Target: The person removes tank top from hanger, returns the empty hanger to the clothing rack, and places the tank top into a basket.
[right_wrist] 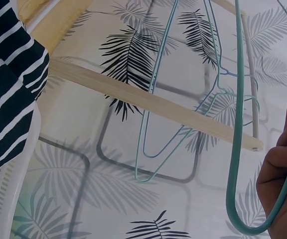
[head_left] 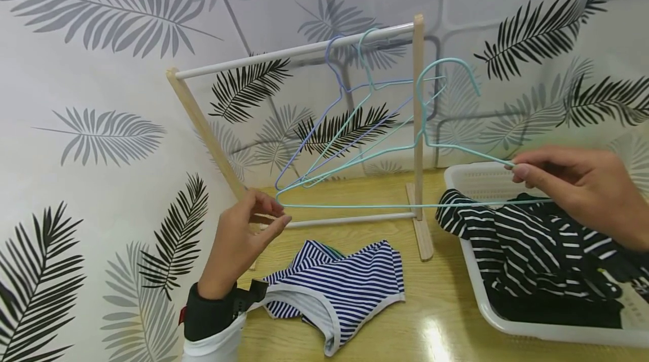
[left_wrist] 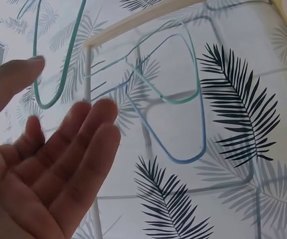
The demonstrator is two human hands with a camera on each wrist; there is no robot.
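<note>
A light teal wire hanger (head_left: pixel 355 206) is held level in front of the rack, its hook pointing up. My right hand (head_left: pixel 583 182) pinches its right shoulder between thumb and fingers. At the hanger's left end is my left hand (head_left: pixel 240 238), thumb and fingers extended on either side of the wire corner. The left wrist view shows that hand (left_wrist: pixel 59 164) with straight, relaxed fingers beside the wire. Below, a blue-and-white striped garment (head_left: pixel 355 283) with pale trim lies on the table.
A rack with wooden posts (head_left: pixel 418 41) and a white top rod (head_left: pixel 253 59) stands behind. From the rod hang a blue hanger (left_wrist: pixel 183 162) and another teal one (left_wrist: pixel 176 102). At right, a white basket (head_left: pixel 494 322) holds black-and-white striped clothes (head_left: pixel 522 244).
</note>
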